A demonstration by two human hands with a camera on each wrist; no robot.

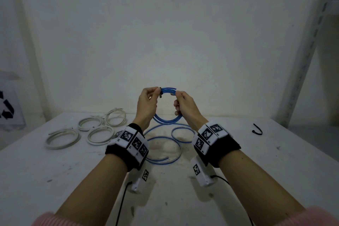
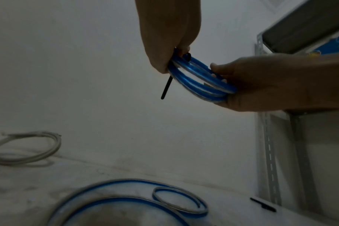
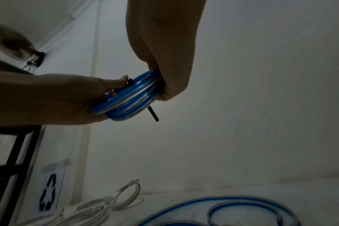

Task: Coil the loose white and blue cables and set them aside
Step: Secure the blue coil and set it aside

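Observation:
I hold a blue cable coil [image 1: 167,90] upright above the table between both hands. My left hand [image 1: 157,91] pinches its upper left, right where a black tie [image 1: 161,94] wraps the strands. In the left wrist view the black tie's [image 2: 166,89] tail hangs down below the blue coil [image 2: 199,76]. My right hand [image 1: 177,95] grips the coil's right side, fingers curled round the strands [image 3: 130,97]. More loose blue cable [image 1: 165,145] lies in wide loops on the table below. Several white cable coils [image 1: 100,135] lie at the left.
A spare black tie [image 1: 257,130] lies on the white table [image 1: 238,170] at the right. A wall stands just behind the table. A metal shelf upright [image 1: 311,46] is at the right, and a recycling sign [image 1: 7,108] at the left.

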